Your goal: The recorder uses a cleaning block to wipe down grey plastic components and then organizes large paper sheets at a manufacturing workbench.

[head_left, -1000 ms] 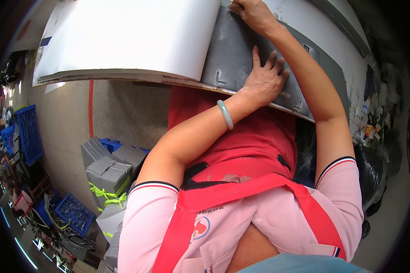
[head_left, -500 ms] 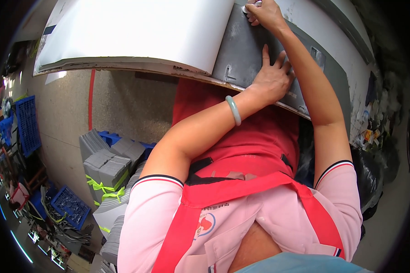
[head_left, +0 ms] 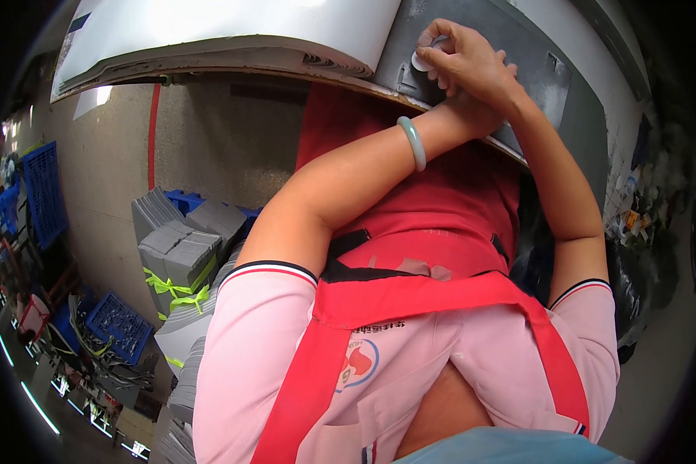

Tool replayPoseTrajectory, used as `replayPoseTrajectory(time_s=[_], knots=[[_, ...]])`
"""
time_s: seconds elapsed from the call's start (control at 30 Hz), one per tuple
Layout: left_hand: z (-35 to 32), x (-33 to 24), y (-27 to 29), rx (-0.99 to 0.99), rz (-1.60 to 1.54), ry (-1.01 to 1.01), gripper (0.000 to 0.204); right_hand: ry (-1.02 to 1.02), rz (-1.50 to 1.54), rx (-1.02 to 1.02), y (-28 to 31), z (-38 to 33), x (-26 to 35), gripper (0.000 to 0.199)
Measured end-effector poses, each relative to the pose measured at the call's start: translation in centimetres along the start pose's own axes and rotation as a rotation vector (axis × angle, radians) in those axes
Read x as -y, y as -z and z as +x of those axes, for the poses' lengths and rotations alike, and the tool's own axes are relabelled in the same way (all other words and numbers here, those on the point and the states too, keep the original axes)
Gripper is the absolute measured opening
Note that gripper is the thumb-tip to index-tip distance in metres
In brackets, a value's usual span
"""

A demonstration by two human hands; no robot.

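Well, the right hand (head_left: pixel 470 62) pinched a white disc (head_left: pixel 421 62) by the near left corner of the grey board (head_left: pixel 407 35). The left hand (head_left: pixel 478 114) was at the board's near edge; its grip couldn't be told. Maybe this was rubbing; next likely needed steady pushing.

Exposure is bright through the centre and dim toward the rim. The strongest brightness sits on the white sheets (head_left: pixel 255 19) at 11 o'clock, their upper face nearly washed out. The grey panel (head_left: pixel 527 52) at 1 o'clock returns a dull sheen. Shadow darkens the floor (head_left: pixel 116 155) beneath the desk (head_left: pixel 317 77), toward 11 o'clock. Thin light streaks (head_left: pixel 40 411) glare at 8 o'clock. Fisheye distortion bows the desk's front edge; black vignetting closes the corners. The blue crate (head_left: pixel 45 197) near 9 o'clock appears stretched, its surrounding clutter indistinct.
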State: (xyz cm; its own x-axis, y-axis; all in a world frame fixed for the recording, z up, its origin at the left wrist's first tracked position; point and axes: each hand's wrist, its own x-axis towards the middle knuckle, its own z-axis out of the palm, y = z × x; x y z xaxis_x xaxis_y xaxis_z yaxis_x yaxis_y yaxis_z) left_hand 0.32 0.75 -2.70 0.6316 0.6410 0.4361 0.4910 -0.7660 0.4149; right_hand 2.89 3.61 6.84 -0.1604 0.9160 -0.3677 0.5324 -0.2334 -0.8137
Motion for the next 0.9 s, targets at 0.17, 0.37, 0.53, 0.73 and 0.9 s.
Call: replayPoseTrajectory(time_s=[0.17, 0.37, 0.53, 0.73, 0.9], knots=[[-0.7, -0.2, 1.2, -0.072, 0.122, -0.117, 0.045, 0.037, -0.155, 0.019, -1.8, -1.0, -0.5, 0.017], [-1.2, 0.1, 1.5, -0.054, 0.147, -0.130, 0.048, -0.084, -0.333, 0.289, -2.1, -1.2, 2.0, 0.016], [-0.5, -0.1, 0.9, -0.021, 0.133, -0.104, 0.046, 0.465, -0.449, -0.064, -1.8, -1.5, -2.5, 0.021], [0.2, -0.6, 0.8, 0.060, 0.138, -0.058, 0.043, 0.614, -0.641, -0.131, -2.6, -1.9, -2.8, 0.022], [0.6, -0.8, -0.4, 0.084, 0.106, -0.074, 0.045, 0.432, -0.661, -0.103, -1.2, -2.5, -2.9, 0.023]])
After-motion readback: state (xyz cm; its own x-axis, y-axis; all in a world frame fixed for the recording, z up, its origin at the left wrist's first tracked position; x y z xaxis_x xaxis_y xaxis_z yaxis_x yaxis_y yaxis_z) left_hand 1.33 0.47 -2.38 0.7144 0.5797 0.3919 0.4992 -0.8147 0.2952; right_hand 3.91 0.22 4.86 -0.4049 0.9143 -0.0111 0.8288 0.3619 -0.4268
